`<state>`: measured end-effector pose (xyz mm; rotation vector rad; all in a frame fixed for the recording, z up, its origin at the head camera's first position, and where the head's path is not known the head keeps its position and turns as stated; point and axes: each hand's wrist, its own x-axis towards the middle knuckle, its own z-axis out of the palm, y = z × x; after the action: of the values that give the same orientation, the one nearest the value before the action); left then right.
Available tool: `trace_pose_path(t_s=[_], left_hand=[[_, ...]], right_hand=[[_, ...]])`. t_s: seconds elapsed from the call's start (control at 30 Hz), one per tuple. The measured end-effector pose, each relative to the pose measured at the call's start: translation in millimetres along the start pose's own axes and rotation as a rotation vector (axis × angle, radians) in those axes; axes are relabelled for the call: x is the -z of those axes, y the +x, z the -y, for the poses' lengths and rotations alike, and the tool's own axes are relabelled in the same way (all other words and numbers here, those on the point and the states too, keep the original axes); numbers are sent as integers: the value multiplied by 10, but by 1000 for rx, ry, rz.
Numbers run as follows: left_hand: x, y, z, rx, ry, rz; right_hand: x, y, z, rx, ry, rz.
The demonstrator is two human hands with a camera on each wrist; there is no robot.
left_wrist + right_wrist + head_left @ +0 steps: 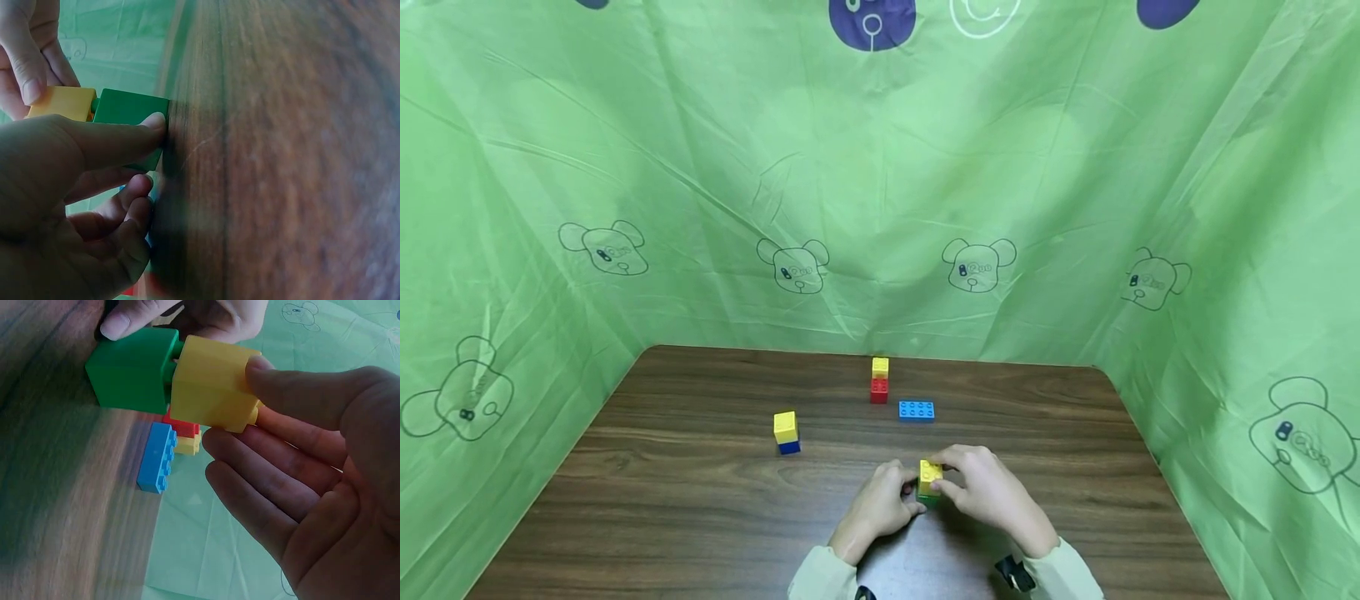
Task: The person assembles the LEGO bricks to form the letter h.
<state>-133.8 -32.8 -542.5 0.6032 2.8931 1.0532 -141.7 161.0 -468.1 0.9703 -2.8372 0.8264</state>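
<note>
Hands at the near edge of the surface (700,517), both on one small stack of two bricks. Left hand (883,500) on the green brick (128,375), lower of the two, standing on the wood; thumb laid along its side, fingertip at its foot, remaining fingers (134,209) curled loosely underneath. Right hand (988,487) on the yellow brick (209,384), upper of the two; thumb pressed to one face, other fingers (275,472) spread and fairly straight beneath it, so pinched rather than wrapped. Narrow gap visible between yellow and green in both wrist views, studs of the green showing in it; yellow not fully seated. Pale sleeves (1067,579) at both wrists.

Further out, to the left: second stack, yellow-on-blue pair (787,432), standing upright and well apart from the hands. Beyond the hands, slightly right of centre: flat blue brick (917,410), lying alone with studs up. Just beside it, toward the back edge: yellow-on-red pair (880,379), upright, close to the blue brick, contact not determinable.

Surface dark wood grain, enclosed on three sides by green sheeting (880,208) printed with outlined bear heads; dark blue patches along its top margin.
</note>
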Motion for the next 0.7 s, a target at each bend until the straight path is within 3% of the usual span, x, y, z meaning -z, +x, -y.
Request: trace_pose_path(t_s=[0.7], left_hand=[[10, -2, -21, 29, -8, -4]], right_hand=[[-43, 3, 5, 8, -60, -54]])
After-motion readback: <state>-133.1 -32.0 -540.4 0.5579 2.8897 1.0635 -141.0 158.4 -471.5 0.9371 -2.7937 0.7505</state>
